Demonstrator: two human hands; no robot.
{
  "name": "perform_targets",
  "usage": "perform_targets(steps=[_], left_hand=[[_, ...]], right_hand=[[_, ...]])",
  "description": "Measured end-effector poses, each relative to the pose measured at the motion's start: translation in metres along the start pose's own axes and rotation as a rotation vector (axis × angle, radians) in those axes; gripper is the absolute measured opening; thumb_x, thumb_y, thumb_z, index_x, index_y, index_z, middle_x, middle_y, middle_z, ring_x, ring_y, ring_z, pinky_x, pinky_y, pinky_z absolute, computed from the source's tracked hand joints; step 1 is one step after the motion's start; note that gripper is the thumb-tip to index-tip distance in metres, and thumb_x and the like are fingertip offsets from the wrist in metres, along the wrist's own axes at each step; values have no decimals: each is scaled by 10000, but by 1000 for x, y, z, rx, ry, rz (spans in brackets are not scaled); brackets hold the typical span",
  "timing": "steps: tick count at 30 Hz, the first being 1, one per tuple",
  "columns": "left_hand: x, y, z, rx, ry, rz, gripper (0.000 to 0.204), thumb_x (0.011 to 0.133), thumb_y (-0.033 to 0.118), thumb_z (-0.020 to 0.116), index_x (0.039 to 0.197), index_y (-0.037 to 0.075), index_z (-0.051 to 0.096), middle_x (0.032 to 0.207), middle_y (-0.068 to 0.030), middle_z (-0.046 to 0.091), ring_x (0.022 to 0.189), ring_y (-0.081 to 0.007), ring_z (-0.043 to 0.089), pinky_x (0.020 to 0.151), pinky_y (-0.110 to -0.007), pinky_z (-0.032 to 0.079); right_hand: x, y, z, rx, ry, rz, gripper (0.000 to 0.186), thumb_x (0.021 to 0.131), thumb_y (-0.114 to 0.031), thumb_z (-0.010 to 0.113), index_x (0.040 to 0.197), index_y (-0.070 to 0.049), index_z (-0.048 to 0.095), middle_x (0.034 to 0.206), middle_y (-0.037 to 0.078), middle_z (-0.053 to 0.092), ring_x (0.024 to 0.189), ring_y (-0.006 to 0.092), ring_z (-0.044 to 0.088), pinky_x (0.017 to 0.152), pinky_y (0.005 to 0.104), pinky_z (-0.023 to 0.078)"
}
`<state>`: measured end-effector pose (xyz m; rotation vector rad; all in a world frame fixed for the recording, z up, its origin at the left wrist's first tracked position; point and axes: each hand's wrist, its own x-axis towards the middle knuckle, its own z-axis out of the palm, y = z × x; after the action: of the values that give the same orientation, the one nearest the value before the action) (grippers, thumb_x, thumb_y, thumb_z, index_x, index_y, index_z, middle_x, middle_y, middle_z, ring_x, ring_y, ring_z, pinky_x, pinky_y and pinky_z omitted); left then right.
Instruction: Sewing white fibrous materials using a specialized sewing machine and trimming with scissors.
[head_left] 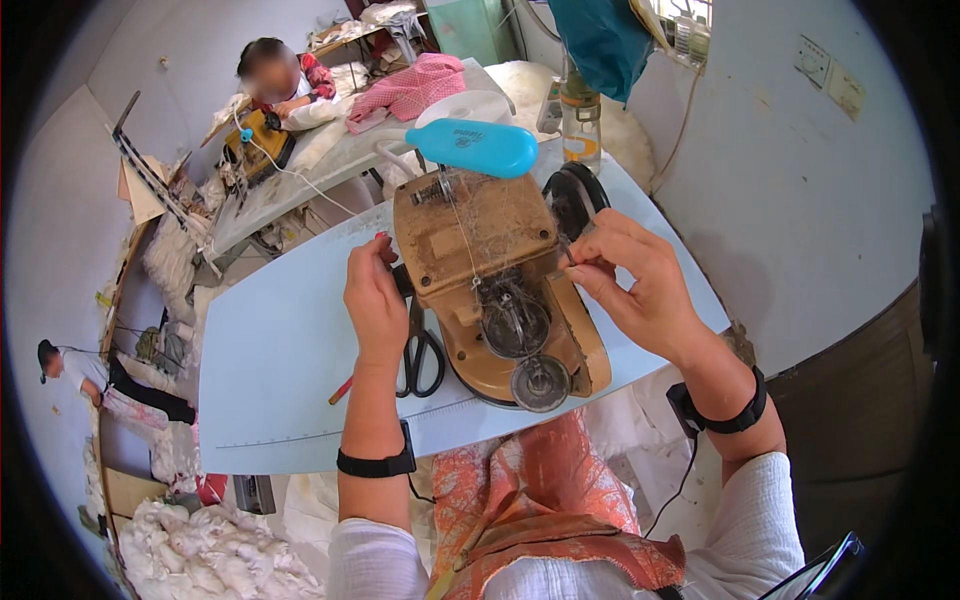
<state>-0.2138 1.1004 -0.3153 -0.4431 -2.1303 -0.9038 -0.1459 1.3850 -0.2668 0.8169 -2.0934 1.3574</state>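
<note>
A tan sewing machine (475, 225), dusty with lint, stands on the pale blue table. Two dark metal discs, an upper one (515, 325) and a lower one (541, 383), show at its near end. Against the machine's left side my left hand (378, 300) is closed, its fingers curled by a black part; the thumb is mostly hidden. My right hand (635, 278) pinches a thin dark piece (568, 258) between thumb and forefinger at the machine's right edge, near the black handwheel (575, 200). Black-handled scissors (421, 365) lie beside my left wrist.
A blue lamp-like head (475, 147) hangs over the machine. Behind it stands a glass bottle (581, 130). A red stick (341, 390) lies by my left forearm. Another person (285, 85) works at a machine across the room; a second person (95, 380) is at far left. White fluff (210, 550) is piled lower left.
</note>
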Motion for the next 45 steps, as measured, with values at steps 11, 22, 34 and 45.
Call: perform_targets(steps=[11,22,34,45], left_hand=[[18,2,-9,-5,-170,-266,238,965,42,390,1082,4,593,874,-143,670,809,-250,646,757,-338,488],[19,10,-6,-38,-176,-368,269,1017,107,359,1081,-15,590,954,-129,672,861,-210,630,807,-322,480],[17,10,-8,-67,-203,-363,278,1026,169,383,1120,-11,573,994,-71,632,888,-128,581,816,-272,454],[14,-3,-5,-246,-121,-397,301,1042,221,388,1068,-12,576,931,-46,631,836,-103,574,776,-255,461]], right_hand=[[-2,3,2,42,6,33,98,819,30,659,902,6,611,813,90,541,707,220,569,628,294,462],[-4,4,-3,19,-5,-21,97,820,15,659,901,-2,609,811,100,537,693,248,554,603,325,453],[-3,2,-2,88,42,-92,105,801,-17,664,879,-22,595,841,106,548,768,309,578,651,369,471],[-47,29,-18,238,253,208,70,834,-16,665,891,0,626,792,70,550,648,155,531,590,266,427]])
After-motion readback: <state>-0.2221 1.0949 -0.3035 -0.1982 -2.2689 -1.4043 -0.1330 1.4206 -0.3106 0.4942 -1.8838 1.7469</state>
